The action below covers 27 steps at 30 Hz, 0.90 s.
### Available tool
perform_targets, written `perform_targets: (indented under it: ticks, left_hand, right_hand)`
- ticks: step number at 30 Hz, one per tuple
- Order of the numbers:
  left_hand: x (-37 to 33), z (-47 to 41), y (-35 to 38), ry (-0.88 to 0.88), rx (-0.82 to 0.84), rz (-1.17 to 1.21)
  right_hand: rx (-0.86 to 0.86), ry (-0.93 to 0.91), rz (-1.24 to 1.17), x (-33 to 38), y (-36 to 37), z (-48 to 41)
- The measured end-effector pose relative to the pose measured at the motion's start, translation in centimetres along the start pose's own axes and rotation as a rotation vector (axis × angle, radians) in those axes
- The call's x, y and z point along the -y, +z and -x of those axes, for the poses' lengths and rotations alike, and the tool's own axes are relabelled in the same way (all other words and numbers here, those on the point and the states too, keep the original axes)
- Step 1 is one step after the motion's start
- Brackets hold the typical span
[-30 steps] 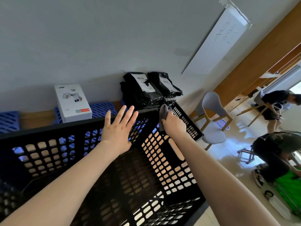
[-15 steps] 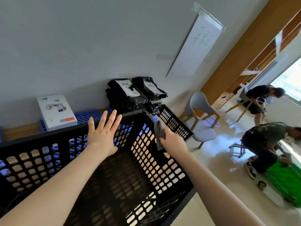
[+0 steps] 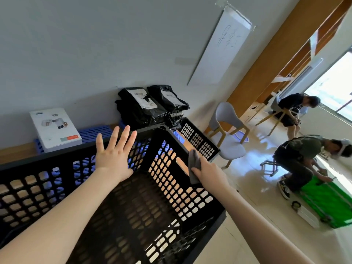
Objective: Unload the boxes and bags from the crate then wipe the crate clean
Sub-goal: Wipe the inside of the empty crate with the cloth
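crate: big black plastic crate (image 3: 47,180) with slotted walls, seen from above and filling the lower left of the view; its slotted floor can be looked straight into

left hand: the left hand (image 3: 114,155) is held flat and relaxed at the crate's far wall, fingers straight and spread, fingertips reaching just over the far rim. Nothing is gripped; whether the palm really touches the wall can't be told

right hand: the right hand (image 3: 207,172) is curled around a grey cloth (image 3: 194,164), which is kept up against the top of the crate's right wall, right by the long handle slot

grey cloth: bunched up pretty good, one end sticking up above the crate's right rim, the other hanging down on the inside of that wall

white box: a white box (image 3: 55,130) with a product photo and an orange stripe is parked outside the crate, just behind its far wall, toward the left

blue stuff: the white box is set on blue lattice panels (image 3: 95,131) behind the crate; more blue can be seen through the far wall's slots

black bags: a stack of black bags (image 3: 144,105) with white labels is piled behind the crate's far right corner, against the grey wall

other black panel: another black slotted panel (image 3: 198,140) is seen just past the crate's far right corner, below the bags

background: a grey chair (image 3: 226,134) is placed to the right of the crate, and well beyond that a green crate (image 3: 327,202) on the floor is being bent over by someone
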State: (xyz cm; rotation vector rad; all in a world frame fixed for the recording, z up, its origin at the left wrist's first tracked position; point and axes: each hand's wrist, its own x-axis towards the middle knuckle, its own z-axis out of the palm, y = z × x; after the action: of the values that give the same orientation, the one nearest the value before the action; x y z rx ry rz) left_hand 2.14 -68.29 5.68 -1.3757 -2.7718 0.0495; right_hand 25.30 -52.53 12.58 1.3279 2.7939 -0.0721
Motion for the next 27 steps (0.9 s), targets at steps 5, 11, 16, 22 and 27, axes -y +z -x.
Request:
perform_targets:
  ticks: [5, 11, 16, 22, 27]
  left_hand:
    - [-0.3, 0.0, -0.2, -0.029, 0.015, 0.004]
    - [-0.4, 0.0, -0.4, -0.032, 0.02, 0.013]
    - [-0.7, 0.1, -0.6, -0.044, 0.037, 0.012]
    - [-0.8, -0.1, -1.0, -0.045, 0.075, 0.032]
    - [-0.6, -0.2, -1.2, -0.024, 0.087, 0.03]
  right_hand:
    - [-0.066, -0.013, -0.021, 4.5, 0.4, -5.9]
    - [-0.066, -0.049, -0.015, 8.4, 0.3, -11.3]
    - [-0.075, -0.055, -0.024, 7.7, 0.4, -10.5]
    - [0.048, -0.033, -0.07, 4.5, -0.4, -7.0]
    - [0.076, -0.007, -0.071, 0.5, -0.4, -1.8]
